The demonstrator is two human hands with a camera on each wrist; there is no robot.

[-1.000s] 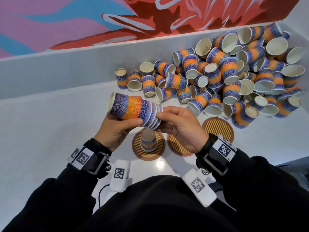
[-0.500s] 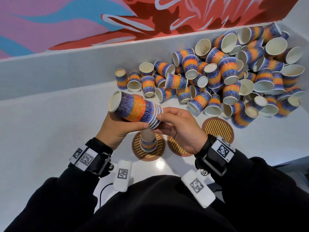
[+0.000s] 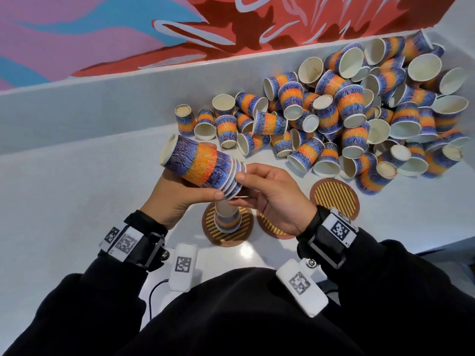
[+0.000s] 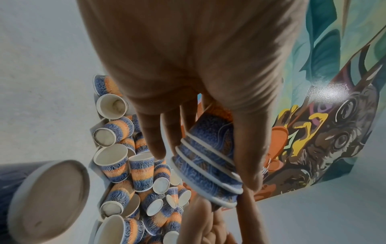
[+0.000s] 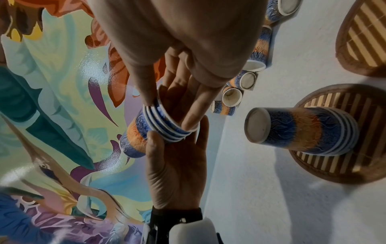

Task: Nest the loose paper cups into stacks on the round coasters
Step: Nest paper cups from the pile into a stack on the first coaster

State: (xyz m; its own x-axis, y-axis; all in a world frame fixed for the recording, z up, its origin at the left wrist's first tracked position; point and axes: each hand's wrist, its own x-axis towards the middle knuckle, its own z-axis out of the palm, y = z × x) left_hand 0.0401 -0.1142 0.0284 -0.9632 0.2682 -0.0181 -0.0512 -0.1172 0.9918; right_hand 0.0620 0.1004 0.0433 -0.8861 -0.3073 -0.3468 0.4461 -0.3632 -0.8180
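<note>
My left hand (image 3: 190, 196) grips a nested stack of blue-and-orange paper cups (image 3: 200, 163) lying sideways, base to the upper left, rims to the right. My right hand (image 3: 237, 188) pinches the rim end of that stack (image 5: 154, 125) between thumb and fingers. Just below them a short upside-down stack (image 3: 227, 218) stands on the left round coaster (image 3: 226, 237). The middle coaster (image 3: 267, 227) is half hidden under my right hand. The right coaster (image 3: 334, 199) is bare. In the left wrist view my fingers wrap the held stack (image 4: 208, 165).
A big pile of loose cups (image 3: 359, 111) fills the back right corner against the white wall ledge (image 3: 102, 104). White tabletop (image 3: 64, 201) spreads to the left. Two white tagged devices (image 3: 183, 265) lie at the near edge by my body.
The held stack has tilted a little more, its rim end dipping toward the coaster stack. Both hands keep their hold and have hardly shifted.
</note>
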